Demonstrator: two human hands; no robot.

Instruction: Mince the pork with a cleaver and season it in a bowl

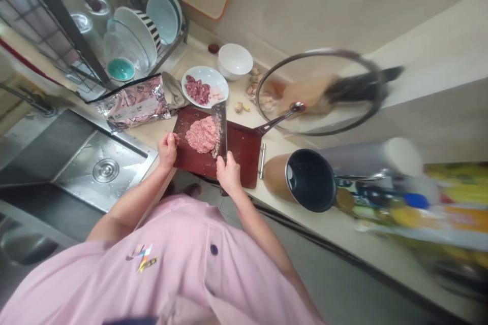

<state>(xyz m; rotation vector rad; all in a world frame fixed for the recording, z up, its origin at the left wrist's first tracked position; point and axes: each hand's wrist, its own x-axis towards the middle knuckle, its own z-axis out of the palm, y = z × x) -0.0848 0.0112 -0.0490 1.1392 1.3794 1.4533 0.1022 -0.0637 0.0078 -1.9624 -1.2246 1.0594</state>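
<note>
A dark red cutting board [244,155] lies on the counter in front of me, with a mound of minced meat [201,135] on its left half. My right hand [229,173] is closed round the handle of a cleaver [221,129]. The blade stands at the right side of the mince, and bits of meat cling to it. At the board's left edge, my left hand [168,150] is closed with its fingers curled on that edge. Just behind the board, a white plate [213,77] carries dark red meat pieces [197,90] and some paler ones.
A white bowl [235,61], ginger [238,107] and a glass lid [319,134] are behind the board. A black-lined pot [310,180] stands to the right. Left are a pink patterned bag [135,104], a steel sink [82,162] and a dish rack [72,25] with bowls.
</note>
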